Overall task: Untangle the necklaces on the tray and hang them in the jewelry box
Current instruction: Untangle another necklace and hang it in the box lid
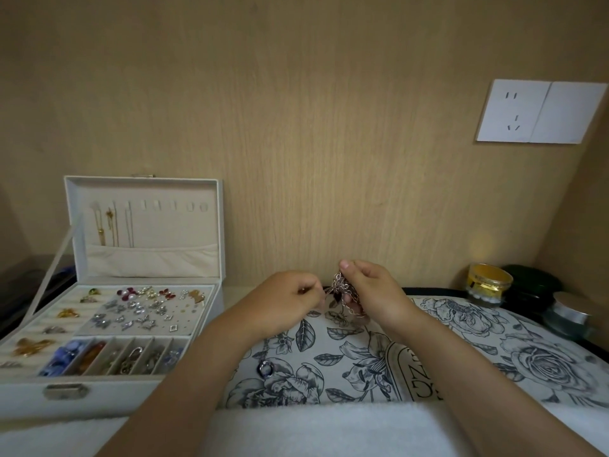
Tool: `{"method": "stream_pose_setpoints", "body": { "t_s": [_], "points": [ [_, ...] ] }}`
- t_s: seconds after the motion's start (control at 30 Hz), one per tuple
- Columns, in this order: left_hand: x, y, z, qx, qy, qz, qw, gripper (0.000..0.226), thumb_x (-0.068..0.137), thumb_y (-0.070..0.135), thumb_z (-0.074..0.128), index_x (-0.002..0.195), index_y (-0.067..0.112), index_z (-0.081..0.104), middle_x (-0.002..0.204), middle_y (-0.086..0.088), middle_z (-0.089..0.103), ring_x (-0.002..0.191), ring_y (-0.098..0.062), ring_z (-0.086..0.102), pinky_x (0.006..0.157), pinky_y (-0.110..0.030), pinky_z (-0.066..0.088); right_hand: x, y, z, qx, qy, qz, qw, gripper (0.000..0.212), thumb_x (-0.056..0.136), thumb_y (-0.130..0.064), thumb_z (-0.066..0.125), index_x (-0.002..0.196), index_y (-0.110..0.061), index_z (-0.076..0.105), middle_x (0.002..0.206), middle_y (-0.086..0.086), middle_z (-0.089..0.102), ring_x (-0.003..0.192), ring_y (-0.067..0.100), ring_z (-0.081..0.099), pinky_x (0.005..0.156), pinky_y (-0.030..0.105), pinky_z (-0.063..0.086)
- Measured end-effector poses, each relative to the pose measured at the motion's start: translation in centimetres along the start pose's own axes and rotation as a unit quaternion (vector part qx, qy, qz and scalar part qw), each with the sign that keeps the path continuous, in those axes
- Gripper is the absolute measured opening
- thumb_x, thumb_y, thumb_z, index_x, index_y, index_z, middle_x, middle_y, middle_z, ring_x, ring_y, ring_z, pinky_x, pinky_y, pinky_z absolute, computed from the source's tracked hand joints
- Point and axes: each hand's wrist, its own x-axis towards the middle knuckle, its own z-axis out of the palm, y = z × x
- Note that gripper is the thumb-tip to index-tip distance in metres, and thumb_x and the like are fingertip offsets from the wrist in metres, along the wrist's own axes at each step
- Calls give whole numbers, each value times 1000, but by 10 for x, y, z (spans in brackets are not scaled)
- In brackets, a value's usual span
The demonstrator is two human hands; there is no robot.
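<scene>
- Three necklaces (110, 225) already hang in the lid of the jewelry box (138, 400).
- My right hand (374, 293) grips the tangled chains (344, 288) above the tray (461, 344); my left hand (290, 296) pinches them too.
- Untangling and hanging these remain.

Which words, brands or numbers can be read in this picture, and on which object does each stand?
"Z" and "G": large sideways letters in an oval frame printed on the tray; the rest is hidden, so the word cannot be read.
Gold jar: any label is too blurred to read.
Jewelry box, wall socket: no text visible.
</scene>
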Motion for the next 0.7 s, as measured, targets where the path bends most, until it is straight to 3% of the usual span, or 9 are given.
{"method": "stream_pose_setpoints", "body": {
  "t_s": [0.1, 0.2, 0.3, 0.37, 0.47, 0.53, 0.6, 0.7],
  "points": [
    [2, -2, 1, 27, 17, -12, 999, 29, 98, 36, 46, 80, 32, 69, 86, 10, 73, 81, -16, 69, 82, -45, 56, 0, 1, -1, -34, -16, -17, 999, 33, 104, -38, 47, 82, -15, 54, 56, -5, 43, 44, 9, 32, 43, 23, 24],
    [4, -5, 1, 64, 54, 16, 996, 15, 100, 35, 52, 93, 39, 65, 89, 21, 73, 81, 0, 67, 82, -37, 56, -1, -1, -2, -23, -42, -25, 999, 29, 104, -36, 48, 82, -19, 58, 57, -6, 45, 44, 8, 31, 43, 22, 23],
    [1, -5, -1, 49, 15, 8, 999, 17, 95, 35, 61, 110, 44, 60, 86, 23, 74, 62, 1, 61, 68, -26, 52, -1, -2, -3, -25, -62, -31, 997, 22, 102, -33, 53, 86, -21, 62, 61, -4, 46, 48, 8, 32, 44, 22, 25],
    [-2, 0, -1, 19, -33, -7, 999, 13, 95, 40, 58, 109, 42, 61, 83, 23, 74, 49, -4, 50, 56, -23, 44, -2, -2, -4, -35, -75, -29, 996, 16, 101, -29, 57, 91, -19, 64, 61, -7, 46, 49, 6, 35, 44, 18, 29],
    [-3, 1, -1, 46, -44, -26, 998, 23, 86, 57, 64, 104, 44, 67, 81, 19, 69, 66, 2, 58, 67, -25, 46, -4, -3, -5, -41, -88, -18, 995, 9, 100, -22, 59, 98, -14, 63, 57, -8, 46, 43, 4, 36, 41, 16, 31],
    [0, -3, -1, 103, -34, -20, 994, 24, 83, 58, 67, 104, 46, 70, 85, 19, 68, 80, 1, 63, 77, -30, 53, -3, -1, -7, -48, -90, -5, 995, 12, 100, -23, 59, 101, -12, 63, 53, -9, 43, 41, 5, 33, 39, 16, 28],
    [2, -6, -1, 100, -33, -14, 994, 16, 87, 55, 63, 99, 47, 71, 83, 15, 73, 78, -5, 67, 81, -38, 56, -1, 1, -9, -54, -90, 10, 994, 19, 101, -28, 58, 102, -10, 63, 53, -9, 40, 43, 6, 33, 39, 17, 28],
    [3, -5, 2, 21, -27, -19, 999, 13, 90, 51, 61, 89, 47, 73, 80, 11, 74, 67, -11, 67, 75, -34, 55, 1, 6, -9, -95, -89, -2, 991, 20, 99, -32, 59, 100, -13, 66, 60, -10, 54, 46, 1, 43, 46, 14, 34]
  ]
}}
